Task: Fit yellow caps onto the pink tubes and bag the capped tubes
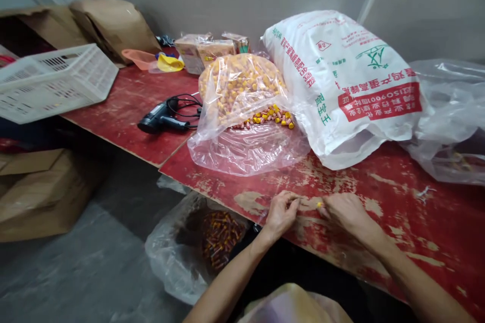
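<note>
My left hand [281, 213] rests on the worn red table [379, 197] near its front edge, fingers curled in a pinch; what it holds is too small to see. My right hand [343, 211] lies just to its right, fingers pinched on a small yellow piece [319, 205]. The two hands nearly touch. Behind them a clear plastic bag [242, 106] lies open, full of small yellow pieces, with several yellow and pink pieces [271, 116] spilled at its mouth.
A large white printed sack [341, 81] and a clear bag [454, 121] sit right. A black heat gun [159, 118] with cord, a white crate [53, 81], packets [206, 50] lie left. Below the table a plastic bag [212, 237] holds assembled pieces; cardboard boxes [38, 192] stand on the floor.
</note>
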`<state>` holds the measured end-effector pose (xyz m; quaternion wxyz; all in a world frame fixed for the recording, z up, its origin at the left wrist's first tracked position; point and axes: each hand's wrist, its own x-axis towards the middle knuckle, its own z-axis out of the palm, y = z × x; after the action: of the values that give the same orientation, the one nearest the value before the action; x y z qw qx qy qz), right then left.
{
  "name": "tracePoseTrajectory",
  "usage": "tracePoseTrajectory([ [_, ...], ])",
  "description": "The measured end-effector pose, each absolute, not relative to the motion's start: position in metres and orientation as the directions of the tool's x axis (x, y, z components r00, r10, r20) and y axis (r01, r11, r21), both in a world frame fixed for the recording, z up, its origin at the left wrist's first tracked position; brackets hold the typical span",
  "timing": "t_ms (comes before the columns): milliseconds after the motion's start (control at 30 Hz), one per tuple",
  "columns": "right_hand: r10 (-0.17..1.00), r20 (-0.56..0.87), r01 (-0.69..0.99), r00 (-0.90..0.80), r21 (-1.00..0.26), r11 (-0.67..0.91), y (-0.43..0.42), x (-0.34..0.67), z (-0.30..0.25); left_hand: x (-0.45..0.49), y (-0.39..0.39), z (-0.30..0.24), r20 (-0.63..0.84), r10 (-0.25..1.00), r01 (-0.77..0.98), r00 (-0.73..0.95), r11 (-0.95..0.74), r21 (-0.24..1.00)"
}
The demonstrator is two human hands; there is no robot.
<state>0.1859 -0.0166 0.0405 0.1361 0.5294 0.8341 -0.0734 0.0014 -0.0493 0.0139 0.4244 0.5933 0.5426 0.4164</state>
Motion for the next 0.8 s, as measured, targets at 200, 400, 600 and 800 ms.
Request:
tracePoseTrajectory([
  [200,0.824,-0.446,0.906,-0.350,0.064,0.419,0.006,0.183,0.033,-0.027,-0.021,0.013,0.035,0.990,0.279,-0.140,0.006,0.960],
  [400,0.806,-0.468,0.899,-0.362,0.051,0.434,0.008,0.168,0.049,-0.048,0.059,0.013,0.144,0.949,0.425,-0.280,-0.012,0.905],
  [600,0.854,-0.425,0.929,-0.300,0.071,0.363,0.004,0.181,0.049,-0.054,0.098,0.016,0.234,0.924,0.509,-0.301,-0.052,0.859],
  [800,0.940,-0.273,0.976,-0.206,0.015,0.219,-0.001,0.212,0.051,-0.071,0.087,-0.001,0.303,0.899,0.594,-0.316,-0.062,0.802],
])
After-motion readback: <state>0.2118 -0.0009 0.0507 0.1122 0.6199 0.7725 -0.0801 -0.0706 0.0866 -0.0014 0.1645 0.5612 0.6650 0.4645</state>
